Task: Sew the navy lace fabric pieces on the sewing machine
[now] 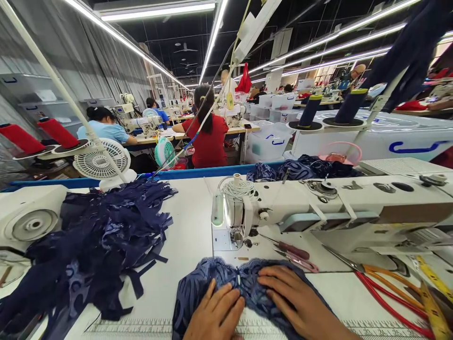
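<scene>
My left hand [216,310] and my right hand [296,298] both lie flat on a piece of navy lace fabric [226,276] on the white table, fingers spread and pressing it down. The fabric's far edge lies just in front of the needle area of a white sewing machine [318,208]. Small pink-handled snips [293,255] rest on the machine bed just beyond my right hand.
A heap of dark navy lace pieces [95,245] fills the table's left side. Orange-handled scissors [375,276] and a yellow tape measure [433,302] lie at right. A white fan [101,160], thread cones [58,132] and seated workers [208,130] are beyond the table.
</scene>
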`<state>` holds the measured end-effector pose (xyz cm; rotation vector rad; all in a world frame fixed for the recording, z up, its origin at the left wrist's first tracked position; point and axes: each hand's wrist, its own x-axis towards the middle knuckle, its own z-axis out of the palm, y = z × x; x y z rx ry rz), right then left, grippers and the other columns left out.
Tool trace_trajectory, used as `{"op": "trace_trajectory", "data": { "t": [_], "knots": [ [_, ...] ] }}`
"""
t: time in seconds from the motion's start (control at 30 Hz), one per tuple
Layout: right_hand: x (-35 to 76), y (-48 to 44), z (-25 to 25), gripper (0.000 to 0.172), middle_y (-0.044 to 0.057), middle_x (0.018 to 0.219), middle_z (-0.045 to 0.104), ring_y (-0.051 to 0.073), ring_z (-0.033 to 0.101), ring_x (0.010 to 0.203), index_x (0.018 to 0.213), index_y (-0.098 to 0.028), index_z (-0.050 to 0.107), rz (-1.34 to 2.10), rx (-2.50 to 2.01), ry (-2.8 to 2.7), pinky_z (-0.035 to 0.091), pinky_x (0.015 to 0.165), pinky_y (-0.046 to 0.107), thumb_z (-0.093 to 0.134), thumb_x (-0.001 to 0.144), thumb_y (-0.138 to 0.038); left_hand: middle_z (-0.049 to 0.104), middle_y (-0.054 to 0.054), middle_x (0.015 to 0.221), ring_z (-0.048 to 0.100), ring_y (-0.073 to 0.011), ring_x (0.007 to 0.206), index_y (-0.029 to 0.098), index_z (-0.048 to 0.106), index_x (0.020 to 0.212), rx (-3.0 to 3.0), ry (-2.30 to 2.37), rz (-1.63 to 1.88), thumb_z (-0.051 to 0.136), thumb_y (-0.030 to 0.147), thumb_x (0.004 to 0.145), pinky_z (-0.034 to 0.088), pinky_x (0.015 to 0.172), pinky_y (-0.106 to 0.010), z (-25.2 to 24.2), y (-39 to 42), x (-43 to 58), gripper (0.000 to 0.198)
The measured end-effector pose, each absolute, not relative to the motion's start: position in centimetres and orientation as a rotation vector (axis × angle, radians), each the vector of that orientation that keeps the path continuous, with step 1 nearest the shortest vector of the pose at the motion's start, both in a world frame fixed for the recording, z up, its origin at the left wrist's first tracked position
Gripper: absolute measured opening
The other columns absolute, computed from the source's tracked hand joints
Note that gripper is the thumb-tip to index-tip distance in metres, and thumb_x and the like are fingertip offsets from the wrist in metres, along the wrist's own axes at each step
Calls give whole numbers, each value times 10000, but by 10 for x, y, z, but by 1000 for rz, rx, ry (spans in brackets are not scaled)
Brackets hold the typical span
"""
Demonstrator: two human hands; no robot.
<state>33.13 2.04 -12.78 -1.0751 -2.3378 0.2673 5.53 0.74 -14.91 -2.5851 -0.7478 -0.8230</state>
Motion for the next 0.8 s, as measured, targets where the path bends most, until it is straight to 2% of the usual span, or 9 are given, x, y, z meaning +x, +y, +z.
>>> {"op": "trace_trajectory", "data": {
  "t": [0.13, 0.3, 0.37, 0.43, 0.5, 0.57, 0.63, 0.73, 0.8],
  "knots": [
    [306, 26, -111, 278, 67, 1196, 607, 177, 582, 1114, 1167, -235, 615, 643, -1016, -2179, 496, 955, 270, 360, 1067, -192, 659, -63, 1255, 529, -224, 1274, 167, 634, 1267, -2575, -812, -805, 414, 606, 992, 271, 1206, -422, -156, 6, 57, 563],
    [301, 35, -125, 281, 57, 1295, 582, 204, 500, 1245, 1293, -257, 594, 702, -989, -2271, 384, 1098, 326, 415, 1077, -271, 485, -79, 1481, 356, -370, 1408, 264, 436, 1482, -2587, -856, -617, 385, 705, 942, 454, 1061, -503, -170, 6, 42, 699],
    [309, 38, -131, 319, 50, 1368, 546, 211, 460, 1295, 1370, -264, 554, 714, -1076, -2310, 331, 1144, 352, 452, 1071, -304, 474, -87, 1492, 380, -350, 1400, 221, 327, 1537, -2633, -974, -578, 299, 615, 1009, 507, 1009, -487, -167, 9, 31, 659],
    [316, 39, -131, 411, 40, 1426, 503, 229, 421, 1336, 1434, -279, 506, 781, -1187, -2346, 298, 1168, 373, 553, 1032, -356, 458, -80, 1505, 400, -290, 1399, 150, 234, 1561, -2681, -1104, -544, 248, 388, 1064, 506, 1027, -467, -159, 13, 22, 551],
    [318, 37, -127, 524, 33, 1466, 463, 252, 381, 1368, 1467, -296, 473, 856, -1273, -2366, 271, 1181, 401, 639, 981, -397, 407, -57, 1539, 391, -256, 1412, 140, 193, 1566, -2734, -1159, -461, 300, 214, 1029, 481, 1064, -466, -149, 16, 15, 553],
    [318, 36, -122, 600, 27, 1494, 427, 268, 342, 1392, 1486, -312, 448, 922, -1328, -2364, 239, 1192, 422, 686, 945, -416, 350, -40, 1570, 386, -266, 1417, 174, 206, 1566, -2790, -1131, -326, 406, 159, 969, 473, 1069, -484, -141, 18, 10, 629],
    [318, 34, -115, 673, 16, 1512, 399, 271, 309, 1409, 1497, -333, 425, 1000, -1350, -2338, 222, 1195, 421, 737, 905, -407, 343, -76, 1571, 410, -316, 1398, 169, 260, 1552, -2802, -1068, -302, 490, 196, 928, 502, 1024, -523, -136, 18, 8, 666],
    [321, 32, -106, 760, -16, 1521, 379, 252, 290, 1417, 1490, -384, 412, 1127, -1353, -2237, 236, 1189, 391, 801, 841, -322, 437, -154, 1506, 437, -399, 1359, 126, 385, 1495, -2742, -972, -481, 551, 330, 910, 532, 942, -595, -133, 19, 12, 642],
    [321, 32, -102, 678, -15, 1481, 431, 232, 338, 1392, 1469, -384, 438, 1125, -1290, -2173, 258, 1179, 375, 748, 876, -272, 532, -165, 1420, 448, -367, 1357, 98, 474, 1425, -2723, -896, -608, 559, 398, 937, 512, 997, -560, -131, 19, 22, 578]
  ]
}}
